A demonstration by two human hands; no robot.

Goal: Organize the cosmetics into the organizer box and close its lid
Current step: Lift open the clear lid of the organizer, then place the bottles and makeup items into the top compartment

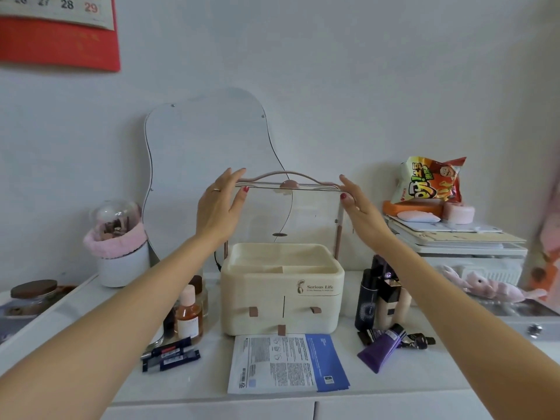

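Note:
A cream organizer box (281,301) stands mid-table with its top compartment showing nothing inside. Its clear lid (291,213) is raised upright, with a pink handle along its top edge. My left hand (219,204) grips the lid's top left corner and my right hand (359,212) touches the top right corner. Left of the box stand an orange bottle (189,313) and other bottles, with dark tubes (171,357) lying in front. On the right are dark bottles (368,298), a beige bottle (400,304) and a purple tube (383,348). A mask sachet (286,362) lies in front of the box.
A wavy mirror (206,165) leans on the wall behind the box. A brush holder with a pink band (119,247) stands at left, near a lidded jar (33,295). On the right, a snack bag (430,180) tops stacked papers above a white drawer unit (485,265), with a pink plush (494,287).

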